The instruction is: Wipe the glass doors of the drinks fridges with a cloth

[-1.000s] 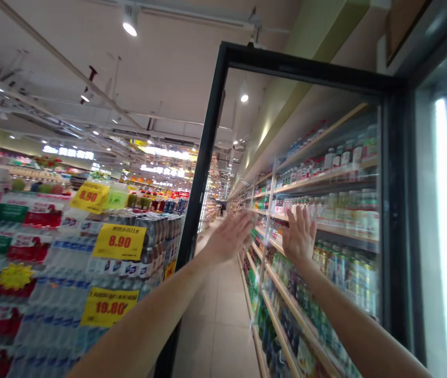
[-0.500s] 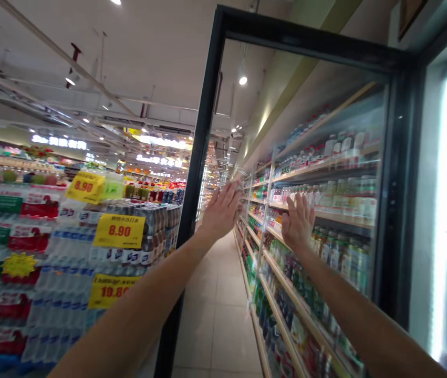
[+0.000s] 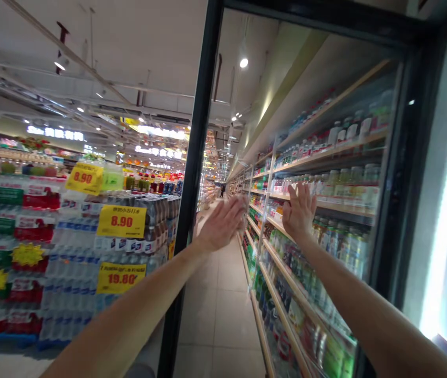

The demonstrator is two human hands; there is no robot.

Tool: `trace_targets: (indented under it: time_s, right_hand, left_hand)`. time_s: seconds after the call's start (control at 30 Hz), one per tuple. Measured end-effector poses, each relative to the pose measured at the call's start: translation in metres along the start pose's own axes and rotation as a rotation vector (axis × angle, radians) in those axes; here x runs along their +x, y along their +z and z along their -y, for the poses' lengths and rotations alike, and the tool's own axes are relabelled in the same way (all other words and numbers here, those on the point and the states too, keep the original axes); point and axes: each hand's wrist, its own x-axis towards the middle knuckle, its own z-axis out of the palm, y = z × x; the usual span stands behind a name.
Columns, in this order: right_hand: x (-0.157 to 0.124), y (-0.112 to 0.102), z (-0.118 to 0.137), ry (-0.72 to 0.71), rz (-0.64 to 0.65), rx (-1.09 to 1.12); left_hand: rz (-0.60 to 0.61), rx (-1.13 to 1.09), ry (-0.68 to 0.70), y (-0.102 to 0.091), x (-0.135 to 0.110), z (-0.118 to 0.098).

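A glass cooler door with a dark frame stands swung open in front of me. My left hand lies flat at its pane, fingers stretched out and a blurred reflection beside the fingertips. Further right, my right hand is raised with the palm toward the glass and its fingers extended. Both hands appear to touch the pane, and neither holds anything. Through the glass, shelves of bottles show behind my right hand.
The lit cooler interior is at the far right. Stacked bottle packs with yellow price signs stand left of the door. Beyond the pane, a tiled aisle floor runs along the shelves.
The door frame's top edge sits higher in view and the door looks larger. My left hand appears slightly lower, and my right hand stays in nearly the same place.
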Motion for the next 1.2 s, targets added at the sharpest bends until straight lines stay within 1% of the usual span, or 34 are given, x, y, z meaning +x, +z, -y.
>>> trace_targets:
  time_s: [0.07,0.1,0.13,0.17,0.2,0.27,0.3,0.33,0.37,0.43,0.47,0.5,0.53,0.63,0.67,0.7,0.73,0.83,0.87,0.9,0.93,0.97,1.03,1.07,1.1,1.13,1.17,1.2]
  right_hand:
    - [0.000,0.000,-0.001,-0.007,0.001,-0.003]
    - [0.000,0.001,-0.001,-0.010,-0.001,-0.004]
    - [0.000,0.001,-0.001,-0.011,-0.004,-0.005]
    - [0.000,0.001,-0.001,-0.013,-0.006,-0.005]
    - [0.000,0.001,-0.001,-0.013,-0.007,-0.005]
    - [0.000,0.000,-0.001,-0.008,-0.008,-0.005]
    - [0.000,0.000,-0.001,-0.006,-0.011,-0.005]
    - [0.000,0.000,0.000,-0.007,-0.014,-0.006]
    - [-0.001,-0.001,0.000,-0.008,-0.015,-0.007]
    - [-0.001,-0.001,0.000,-0.012,-0.014,-0.012]
    - [-0.001,-0.001,0.000,-0.013,-0.013,-0.015]
    - [-0.001,-0.001,0.000,-0.014,-0.011,-0.016]
    - [-0.001,-0.001,0.000,-0.017,-0.009,-0.017]
    - [-0.002,-0.001,0.000,-0.021,-0.016,-0.011]
    - [-0.001,-0.001,0.000,-0.021,-0.019,-0.008]
    - [-0.001,-0.001,0.000,-0.020,-0.022,-0.005]
    - [-0.002,-0.002,0.000,-0.019,-0.028,-0.004]
    - [-0.002,-0.002,-0.001,-0.018,-0.025,-0.004]
    - [-0.002,-0.002,-0.001,-0.016,-0.021,-0.003]
    - [-0.002,-0.002,0.000,-0.012,-0.019,-0.003]
    - [-0.002,-0.002,0.000,-0.008,-0.016,-0.001]
    - [-0.002,-0.003,0.000,-0.007,-0.013,0.000]
    - [-0.001,-0.003,0.000,-0.008,-0.009,0.001]
    - [-0.001,-0.004,0.001,-0.009,-0.007,0.001]
    - [-0.001,-0.004,0.001,-0.012,-0.003,0.001]
    - [-0.001,-0.004,0.001,-0.012,-0.004,0.002]
    - [-0.001,-0.004,0.001,-0.013,-0.010,0.003]
    - [-0.001,-0.004,0.001,-0.016,-0.016,0.004]
  left_hand:
    - [0.061,-0.054,0.267,0.003,-0.020,-0.010]
    - [0.082,-0.065,0.359,0.004,-0.028,-0.013]
    - [0.093,-0.064,0.400,0.004,-0.032,-0.014]
    - [0.087,-0.049,0.366,0.003,-0.032,-0.011]
    - [0.066,-0.023,0.263,0.001,-0.028,-0.006]
    - [0.022,0.037,0.003,-0.003,-0.016,0.006]
    - [0.006,0.061,-0.075,-0.004,-0.012,0.011]
    - [0.002,0.073,-0.085,-0.005,-0.010,0.012]
    - [0.009,0.071,-0.024,-0.005,-0.010,0.011]
    - [0.032,0.043,0.196,-0.003,-0.012,0.005]
    - [0.039,0.031,0.271,-0.003,-0.012,0.003]
    - [0.040,0.026,0.291,-0.003,-0.009,0.003]
    - [0.032,0.032,0.247,-0.004,-0.003,0.005]
    - [-0.012,0.079,-0.070,-0.009,0.017,0.016]
    - [-0.013,0.085,-0.124,-0.010,0.020,0.016]
    - [-0.004,0.080,-0.115,-0.010,0.019,0.012]
    - [0.017,0.064,-0.043,-0.009,0.014,0.005]
    - [0.093,-0.010,0.339,-0.001,-0.010,-0.023]
    - [0.112,-0.030,0.429,0.000,-0.014,-0.028]
    - [0.127,-0.042,0.475,0.000,-0.013,-0.028]
    - [0.131,-0.044,0.462,-0.001,-0.009,-0.024]
    - [0.128,-0.037,0.399,-0.003,-0.001,-0.017]
    - [0.100,0.006,0.176,-0.008,0.015,0.000]
    - [0.085,0.030,0.093,-0.009,0.020,0.007]
    - [0.074,0.048,0.056,-0.009,0.021,0.009]
    - [0.073,0.053,0.090,-0.008,0.017,0.008]
    - [0.081,0.044,0.183,-0.006,0.011,0.004]
    - [0.093,0.026,0.307,-0.004,0.004,-0.001]
